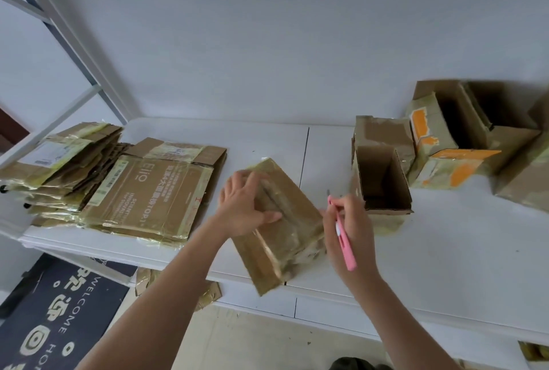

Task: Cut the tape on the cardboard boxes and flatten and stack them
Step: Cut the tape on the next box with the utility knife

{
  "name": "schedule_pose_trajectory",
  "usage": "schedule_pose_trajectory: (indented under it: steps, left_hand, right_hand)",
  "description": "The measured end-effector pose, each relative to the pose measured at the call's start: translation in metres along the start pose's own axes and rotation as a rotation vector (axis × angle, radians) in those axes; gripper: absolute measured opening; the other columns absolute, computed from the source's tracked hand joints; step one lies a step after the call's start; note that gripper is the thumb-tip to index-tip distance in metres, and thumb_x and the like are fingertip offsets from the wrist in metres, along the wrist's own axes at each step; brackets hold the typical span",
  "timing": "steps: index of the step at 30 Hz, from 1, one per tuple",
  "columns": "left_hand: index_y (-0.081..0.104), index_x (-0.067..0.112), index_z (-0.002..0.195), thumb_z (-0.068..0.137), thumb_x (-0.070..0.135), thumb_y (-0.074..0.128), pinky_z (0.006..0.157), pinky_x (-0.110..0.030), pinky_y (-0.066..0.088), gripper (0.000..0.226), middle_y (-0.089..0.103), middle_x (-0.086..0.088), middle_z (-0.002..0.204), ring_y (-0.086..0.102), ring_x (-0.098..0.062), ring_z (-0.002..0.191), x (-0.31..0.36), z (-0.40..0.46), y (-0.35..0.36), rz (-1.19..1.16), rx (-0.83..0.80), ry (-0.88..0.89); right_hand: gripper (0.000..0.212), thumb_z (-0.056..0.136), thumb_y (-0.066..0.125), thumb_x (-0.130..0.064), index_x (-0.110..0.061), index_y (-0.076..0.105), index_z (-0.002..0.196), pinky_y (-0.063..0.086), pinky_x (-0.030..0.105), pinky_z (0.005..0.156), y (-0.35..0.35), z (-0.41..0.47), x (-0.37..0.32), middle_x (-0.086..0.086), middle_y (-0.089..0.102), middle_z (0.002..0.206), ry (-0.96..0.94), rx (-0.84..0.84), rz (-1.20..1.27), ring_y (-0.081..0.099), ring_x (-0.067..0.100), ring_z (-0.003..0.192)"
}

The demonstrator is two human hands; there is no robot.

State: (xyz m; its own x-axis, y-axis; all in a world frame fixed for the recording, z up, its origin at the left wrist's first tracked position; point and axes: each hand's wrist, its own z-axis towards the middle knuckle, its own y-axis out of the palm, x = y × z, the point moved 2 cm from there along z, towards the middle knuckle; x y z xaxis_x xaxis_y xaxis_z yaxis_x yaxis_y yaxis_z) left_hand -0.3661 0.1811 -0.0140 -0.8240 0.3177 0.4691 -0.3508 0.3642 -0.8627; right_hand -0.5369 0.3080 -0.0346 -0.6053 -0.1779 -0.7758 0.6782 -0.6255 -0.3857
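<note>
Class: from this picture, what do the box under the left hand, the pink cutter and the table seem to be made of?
Box: brown cardboard wrapped in glossy clear tape, judging by the shiny, wrinkled highlights.
Pink cutter: probably moulded plastic, with a smooth, uniform colour; its blade is not discernible.
Table: smooth white matt surface, perhaps plastic or laminate; it is hard to tell which.

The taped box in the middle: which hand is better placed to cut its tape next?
Right. The right hand holds the pink cutter beside the box; the left hand presses on it.

On a white table (267, 137), the left hand (246, 206) presses a taped brown cardboard box (282, 227); at its 3 o'clock the right hand (347, 227) grips a pink utility knife (346, 246), flattened cardboard stack (113, 188) at 9 o'clock
</note>
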Motion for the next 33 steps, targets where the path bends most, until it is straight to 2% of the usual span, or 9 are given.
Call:
schedule_pose_trajectory:
  steps: [5, 7, 10, 14, 16, 20, 23, 26, 33]
  left_hand:
    - [0.050, 0.027, 0.127, 0.087, 0.038, 0.059, 0.107, -0.044, 0.030, 0.042, 0.030, -0.003, 0.142, 0.026, -0.028, 0.134, 0.007, 0.000, -0.010, -0.042, 0.078, -0.210]
    - [0.046, 0.019, 0.134, 0.086, 0.065, 0.049, 0.108, -0.050, 0.033, 0.067, 0.030, -0.009, 0.150, 0.031, -0.036, 0.135, 0.025, -0.001, -0.003, 0.023, 0.105, -0.312]
    - [0.008, 0.012, 0.153, 0.071, 0.084, 0.050, 0.114, -0.055, 0.022, 0.118, 0.002, -0.020, 0.161, 0.015, -0.048, 0.143, 0.045, -0.003, 0.017, 0.237, 0.028, -0.380]
    - [0.016, 0.012, 0.148, 0.068, 0.044, 0.076, 0.118, -0.047, 0.019, 0.105, 0.018, -0.009, 0.157, 0.021, -0.039, 0.141, 0.044, 0.000, 0.018, 0.201, -0.093, -0.030]
    - [0.019, 0.022, 0.150, 0.072, 0.023, 0.076, 0.122, -0.039, -0.002, 0.097, 0.029, 0.004, 0.152, 0.023, -0.018, 0.145, 0.041, -0.002, 0.017, 0.084, -0.257, 0.183]
    - [0.026, 0.034, 0.147, 0.077, -0.003, 0.060, 0.114, -0.030, -0.022, 0.087, 0.017, 0.023, 0.157, -0.008, 0.018, 0.137, 0.032, -0.001, 0.021, -0.059, -0.306, 0.248]
    - [0.036, 0.033, 0.142, 0.081, 0.016, 0.069, 0.116, -0.031, -0.021, 0.072, 0.024, 0.018, 0.157, -0.003, 0.015, 0.141, 0.025, -0.002, 0.025, -0.148, -0.211, 0.267]
    - [0.055, 0.032, 0.123, 0.076, 0.034, 0.081, 0.121, -0.034, -0.010, 0.054, 0.029, 0.018, 0.156, 0.005, 0.010, 0.144, 0.014, -0.005, 0.021, -0.198, -0.147, 0.298]
    - [0.060, 0.037, 0.110, 0.074, 0.027, 0.084, 0.122, -0.033, -0.007, 0.044, 0.032, 0.021, 0.153, 0.011, 0.011, 0.143, 0.013, -0.009, 0.014, -0.237, -0.156, 0.307]
  right_hand:
    - [0.003, 0.098, 0.052, 0.000, 0.000, 0.054, 0.096, 0.056, 0.035, 0.056, 0.001, -0.010, 0.004, 0.010, 0.065, 0.081, 0.081, -0.051, 0.177, 0.070, 0.013, 0.067]
    - [0.004, 0.097, 0.053, 0.000, 0.003, 0.055, 0.095, 0.053, 0.042, 0.062, 0.001, 0.000, 0.010, 0.017, 0.064, 0.081, 0.077, -0.075, 0.152, 0.067, 0.024, 0.071]
    - [0.007, 0.098, 0.054, -0.005, 0.002, 0.055, 0.095, 0.049, 0.035, 0.058, -0.004, 0.008, 0.022, 0.012, 0.060, 0.079, 0.083, -0.134, 0.128, 0.059, 0.022, 0.066]
    - [0.004, 0.098, 0.055, -0.014, -0.011, 0.054, 0.096, 0.051, 0.027, 0.057, -0.020, 0.007, 0.030, 0.008, 0.063, 0.082, 0.108, -0.081, 0.197, 0.063, 0.021, 0.070]
    - [0.007, 0.098, 0.055, -0.015, -0.008, 0.055, 0.096, 0.054, 0.025, 0.064, -0.024, 0.007, 0.031, 0.008, 0.066, 0.086, 0.123, -0.016, 0.264, 0.067, 0.016, 0.079]
    - [0.003, 0.097, 0.053, -0.006, -0.003, 0.053, 0.099, 0.054, 0.018, 0.070, -0.017, 0.005, 0.028, 0.005, 0.067, 0.092, 0.194, -0.010, 0.306, 0.068, 0.005, 0.085]
    - [0.006, 0.096, 0.055, -0.005, -0.010, 0.054, 0.093, 0.054, 0.022, 0.051, -0.010, -0.005, 0.025, 0.001, 0.065, 0.081, 0.228, -0.014, 0.347, 0.066, 0.012, 0.064]
    - [0.007, 0.095, 0.058, -0.014, -0.007, 0.057, 0.093, 0.059, 0.048, 0.063, -0.006, -0.012, 0.030, 0.004, 0.068, 0.086, 0.298, 0.046, 0.360, 0.069, 0.029, 0.075]
    - [0.005, 0.098, 0.058, -0.013, -0.009, 0.058, 0.098, 0.059, 0.032, 0.074, 0.013, 0.000, 0.037, -0.003, 0.069, 0.094, 0.403, 0.096, 0.420, 0.070, 0.014, 0.092]
